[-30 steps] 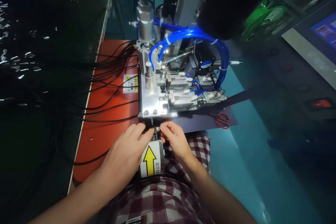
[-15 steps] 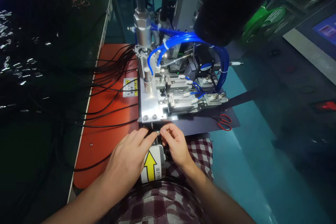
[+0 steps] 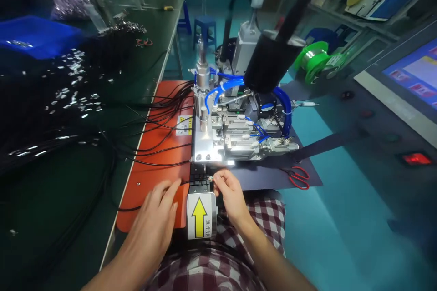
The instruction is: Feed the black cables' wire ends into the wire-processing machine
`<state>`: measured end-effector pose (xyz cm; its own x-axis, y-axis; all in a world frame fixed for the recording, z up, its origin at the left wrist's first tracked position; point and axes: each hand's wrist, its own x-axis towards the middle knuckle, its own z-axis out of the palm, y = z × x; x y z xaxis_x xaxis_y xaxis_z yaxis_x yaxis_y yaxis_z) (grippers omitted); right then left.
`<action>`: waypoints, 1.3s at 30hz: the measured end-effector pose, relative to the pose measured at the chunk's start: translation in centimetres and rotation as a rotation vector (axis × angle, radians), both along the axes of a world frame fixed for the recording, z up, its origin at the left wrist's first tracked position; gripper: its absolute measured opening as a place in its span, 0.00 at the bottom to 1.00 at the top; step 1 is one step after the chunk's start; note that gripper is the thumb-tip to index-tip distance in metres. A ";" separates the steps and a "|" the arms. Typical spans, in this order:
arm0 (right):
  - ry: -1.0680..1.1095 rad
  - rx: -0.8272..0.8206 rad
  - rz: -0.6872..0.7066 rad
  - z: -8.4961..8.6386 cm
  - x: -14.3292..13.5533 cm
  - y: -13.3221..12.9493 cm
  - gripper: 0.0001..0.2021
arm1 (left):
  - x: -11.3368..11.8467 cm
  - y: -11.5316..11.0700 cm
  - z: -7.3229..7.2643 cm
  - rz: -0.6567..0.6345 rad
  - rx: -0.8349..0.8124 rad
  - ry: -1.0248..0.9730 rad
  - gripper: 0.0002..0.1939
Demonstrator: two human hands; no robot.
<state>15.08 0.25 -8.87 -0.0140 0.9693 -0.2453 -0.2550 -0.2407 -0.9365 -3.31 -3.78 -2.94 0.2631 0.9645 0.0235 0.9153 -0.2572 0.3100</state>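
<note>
A black cable runs across the front of the machine, between my two hands. At its right end several thin coloured wires show, pinched between the thumb and forefinger of my right hand. My left hand lies over the orange board, its fingertips closed round the cable further left; the palm side is hidden. Just below the cable sit a black slotted block and a white label with a yellow arrow.
Behind my hands stands a metal machine with blue air tubes. Several black cables lead into its left side. Red-handled scissors lie on the dark plate at right. A green wire spool and a screen are further right.
My left hand has drawn back left and down from the wire ends, leaving a stretch of cable in view. My right hand still pinches the wires. The camera view has shifted, showing more background.
</note>
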 end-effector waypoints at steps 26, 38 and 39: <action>0.019 -0.105 -0.131 -1.7 3.0 -1.5 0.19 | -3.1 -0.2 -2.9 -0.036 0.280 0.227 0.25; -0.003 -0.182 -0.175 -2.7 3.3 -2.8 0.22 | -3.0 0.8 -2.6 -0.018 0.214 0.213 0.25; -0.007 -0.187 -0.167 -2.6 3.2 -2.9 0.21 | -2.8 1.5 -2.4 -0.017 0.195 0.209 0.25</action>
